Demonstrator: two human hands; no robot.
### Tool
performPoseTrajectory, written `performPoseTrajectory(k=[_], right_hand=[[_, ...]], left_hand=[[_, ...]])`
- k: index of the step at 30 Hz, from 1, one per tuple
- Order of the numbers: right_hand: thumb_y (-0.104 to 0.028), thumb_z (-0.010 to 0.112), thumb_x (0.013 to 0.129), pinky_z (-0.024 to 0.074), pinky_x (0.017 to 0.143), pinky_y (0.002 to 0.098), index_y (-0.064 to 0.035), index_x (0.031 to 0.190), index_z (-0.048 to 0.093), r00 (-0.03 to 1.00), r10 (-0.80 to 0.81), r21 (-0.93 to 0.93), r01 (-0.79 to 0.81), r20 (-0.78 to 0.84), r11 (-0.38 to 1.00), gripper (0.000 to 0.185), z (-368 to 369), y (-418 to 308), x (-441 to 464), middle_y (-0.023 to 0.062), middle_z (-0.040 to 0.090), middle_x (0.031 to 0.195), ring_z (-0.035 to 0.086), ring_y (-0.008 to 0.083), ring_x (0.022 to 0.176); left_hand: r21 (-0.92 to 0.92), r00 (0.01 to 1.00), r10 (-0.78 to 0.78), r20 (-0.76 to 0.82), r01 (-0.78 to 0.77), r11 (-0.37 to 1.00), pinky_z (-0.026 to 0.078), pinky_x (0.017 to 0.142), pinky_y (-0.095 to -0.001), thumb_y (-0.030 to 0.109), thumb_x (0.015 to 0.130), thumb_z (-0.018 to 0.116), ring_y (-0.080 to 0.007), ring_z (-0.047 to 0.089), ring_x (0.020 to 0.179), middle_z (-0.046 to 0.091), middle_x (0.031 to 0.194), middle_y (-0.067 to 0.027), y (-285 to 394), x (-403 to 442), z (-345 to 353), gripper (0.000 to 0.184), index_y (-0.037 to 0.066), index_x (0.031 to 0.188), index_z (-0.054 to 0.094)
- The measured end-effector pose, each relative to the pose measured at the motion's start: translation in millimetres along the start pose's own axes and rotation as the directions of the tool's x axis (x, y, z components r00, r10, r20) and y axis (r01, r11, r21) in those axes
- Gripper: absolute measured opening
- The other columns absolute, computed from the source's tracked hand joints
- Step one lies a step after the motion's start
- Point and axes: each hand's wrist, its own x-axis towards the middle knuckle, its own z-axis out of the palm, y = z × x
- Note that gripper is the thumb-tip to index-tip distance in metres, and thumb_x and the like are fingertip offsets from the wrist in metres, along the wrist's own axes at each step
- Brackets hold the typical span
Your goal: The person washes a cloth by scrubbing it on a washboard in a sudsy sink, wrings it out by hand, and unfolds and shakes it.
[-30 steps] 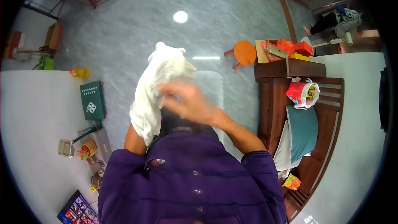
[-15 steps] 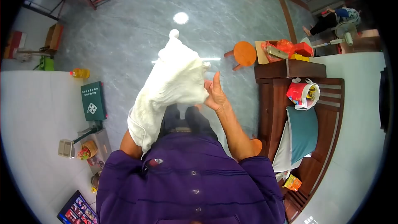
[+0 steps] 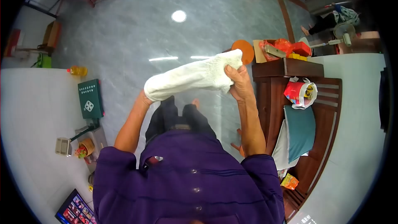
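A long white knitted cloth [image 3: 186,78], shaped like a tube or sleeve, stretches across in front of my body. Its right end looks ribbed and gathered. My right hand [image 3: 240,83] pinches that end between thumb and fingers. At the other end, my left hand [image 3: 144,98] goes into or behind the cloth. Only its wrist shows; its fingers are covered, so their pose is hidden. The cloth hangs in the air between both hands, above my legs and the grey floor.
An orange stool [image 3: 243,51] stands beyond my right hand. To the right is a wooden bench [image 3: 327,141] with a teal cushion [image 3: 300,132] and a bag [image 3: 302,93]. A green scale [image 3: 90,98] stands at left. Another person [image 3: 331,20] is at far right, near a fan [image 3: 345,33].
The cloth has slid off my left forearm and is now drawn out lengthwise to the right. My right hand, earlier beside the cloth with its thumb raised, now grips its right end.
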Motion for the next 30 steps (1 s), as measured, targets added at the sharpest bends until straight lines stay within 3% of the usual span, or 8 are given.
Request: performPoseTrajectory(k=[1, 4, 7, 11, 15, 23, 27, 30], right_hand=[[-0.016, 0.07, 0.089, 0.0527, 0.084, 0.032, 0.001, 0.115, 0.063, 1.0, -0.01, -0.013, 0.01, -0.025, 1.0, 0.032, 0.5, 0.0, -0.9, 0.0084, 0.069, 0.107, 0.066, 0.0166, 0.096], [-0.017, 0.069, 0.09, 0.0524, 0.085, 0.0319, 0.0004, 0.117, 0.063, 0.994, -0.029, -0.06, 0.023, -0.103, 0.998, 0.033, 0.4, -0.9, -4.6, 0.0082, 0.068, 0.109, 0.066, 0.0164, 0.097], [-0.016, 0.068, 0.091, 0.0519, 0.086, 0.0314, 0.0003, 0.119, 0.062, 0.987, -0.037, -0.107, 0.02, -0.156, 0.994, 0.032, -12.2, -6.1, -2.3, 0.0079, 0.068, 0.11, 0.065, 0.016, 0.098], [-0.018, 0.068, 0.092, 0.0506, 0.085, 0.0303, 0.0011, 0.116, 0.065, 0.986, -0.042, -0.174, 0.014, -0.159, 0.985, 0.031, -28.9, -5.9, -4.7, 0.0065, 0.069, 0.108, 0.064, 0.0144, 0.096], [-0.023, 0.069, 0.092, 0.0495, 0.083, 0.0296, 0.0016, 0.114, 0.067, 0.982, -0.04, -0.357, -0.029, -0.185, 0.934, 0.033, -41.0, -17.1, -6.8, 0.006, 0.069, 0.104, 0.063, 0.014, 0.093], [-0.024, 0.066, 0.092, 0.05, 0.076, 0.0302, 0.0035, 0.112, 0.067, 0.971, -0.093, -0.521, -0.037, -0.222, 0.853, 0.034, -49.5, -50.0, 9.9, 0.0084, 0.068, 0.097, 0.063, 0.0152, 0.086], [-0.024, 0.066, 0.089, 0.05, 0.064, 0.0321, 0.004, 0.109, 0.067, 0.958, 0.019, -0.559, -0.182, -0.285, 0.809, 0.034, -48.1, -61.7, 27.1, 0.0098, 0.069, 0.094, 0.063, 0.0148, 0.085], [-0.034, 0.065, 0.087, 0.0522, 0.066, 0.0442, 0.0007, 0.111, 0.067, 0.959, -0.006, -0.652, -0.188, -0.283, 0.734, 0.042, -45.9, -70.6, 42.0, 0.0129, 0.069, 0.094, 0.065, 0.0225, 0.087]], left_hand=[[0.183, 0.988, 0.155, -0.006, -0.152, 0.971, 0.054, 0.095, -0.039, 0.019, 0.099, 0.05, -0.0283, 0.062, 0.115, 0.06, 0.129, -0.0179, -13.2, 0.5, -9.3, 0.039, -0.002, 0.132, 0.053], [-0.106, 0.993, 0.001, -0.121, -0.014, 0.994, 0.046, 0.105, -0.0418, 0.021, 0.101, 0.045, -0.028, 0.059, 0.121, 0.056, 0.136, -0.0172, -25.9, 1.5, -25.2, 0.043, -0.003, 0.137, 0.048], [-0.118, 0.975, 0.009, -0.223, -0.036, 0.992, 0.046, 0.105, -0.045, 0.024, 0.102, 0.045, -0.0284, 0.059, 0.121, 0.057, 0.135, -0.0176, -32.8, 4.2, -11.5, 0.045, -0.004, 0.136, 0.047], [-0.178, 0.986, -0.049, -0.161, 0.019, 0.984, 0.048, 0.103, -0.0425, 0.028, 0.102, 0.045, -0.0289, 0.06, 0.117, 0.06, 0.13, -0.0178, -28.3, -8.2, 2.2, 0.046, -0.006, 0.132, 0.05], [0.455, 0.935, 0.316, -0.159, -0.215, 0.864, 0.05, 0.098, -0.0371, 0.019, 0.091, 0.066, -0.0218, 0.063, 0.11, 0.063, 0.122, -0.0136, -25.3, -3.4, 13.1, 0.046, -0.005, 0.128, 0.052], [0.676, 0.863, 0.488, -0.129, -0.284, 0.68, 0.051, 0.087, -0.0312, 0.016, 0.089, 0.067, -0.016, 0.062, 0.099, 0.065, 0.111, -0.0104, 24.9, 5.3, 32.5, 0.043, -0.004, 0.124, 0.054], [0.868, 0.756, 0.642, -0.127, -0.228, 0.44, 0.051, 0.082, -0.0308, 0.019, 0.092, 0.065, -0.0155, 0.061, 0.094, 0.064, 0.105, -0.0093, 56.2, 17.5, 25.3, 0.035, -0.003, 0.116, 0.055], [0.92, 0.734, 0.672, -0.095, -0.193, 0.34, 0.05, 0.08, -0.0303, 0.025, 0.093, 0.064, -0.0152, 0.059, 0.092, 0.063, 0.104, -0.0082, 81.8, 15.5, 42.8, 0.037, -0.002, 0.115, 0.053]])
